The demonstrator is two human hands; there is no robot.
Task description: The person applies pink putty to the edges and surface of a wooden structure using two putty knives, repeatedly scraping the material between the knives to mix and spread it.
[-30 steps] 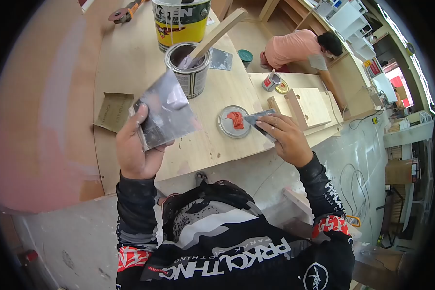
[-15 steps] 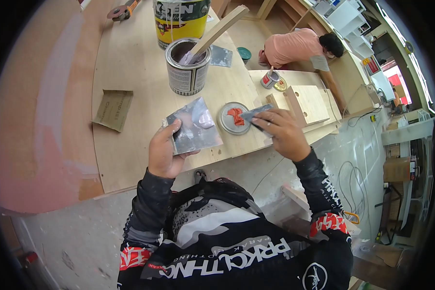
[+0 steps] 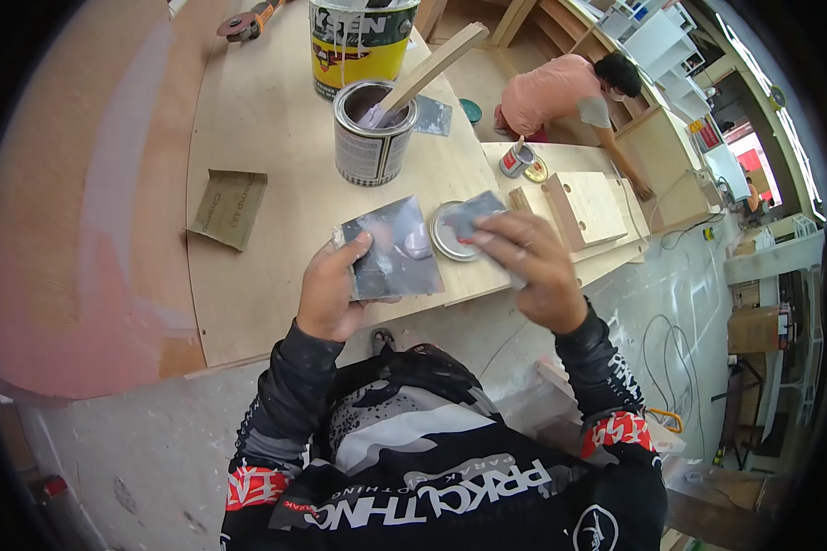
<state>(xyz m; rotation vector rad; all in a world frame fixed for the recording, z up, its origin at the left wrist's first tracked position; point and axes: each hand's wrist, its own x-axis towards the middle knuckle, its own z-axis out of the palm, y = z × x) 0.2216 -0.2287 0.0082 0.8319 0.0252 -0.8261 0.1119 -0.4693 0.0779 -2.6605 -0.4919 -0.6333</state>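
My left hand (image 3: 333, 280) grips a square metal plate (image 3: 393, 262) by its left side, thumb on top, with a lump of pale lilac paste (image 3: 418, 241) near the plate's right edge. My right hand (image 3: 533, 262), a little blurred, holds a small grey metal scraper (image 3: 476, 209) over a round lid (image 3: 450, 248). Red paste on the lid shows only in part beneath the scraper. Behind the plate stands an open tin (image 3: 369, 151) with a wooden stick (image 3: 436, 69) leaning in it.
A yellow and green bucket (image 3: 358, 55), a piece of sandpaper (image 3: 230, 209) and an orange tool (image 3: 243, 25) are on the wooden board (image 3: 257, 119). To the right are a small tin (image 3: 516, 162) and wooden blocks (image 3: 590, 209). A co-worker (image 3: 556, 92) bends down beyond.
My right hand has moved the scraper slightly left over the lid, covering more of the red paste. The view has shifted, so the board and tins appear further right.
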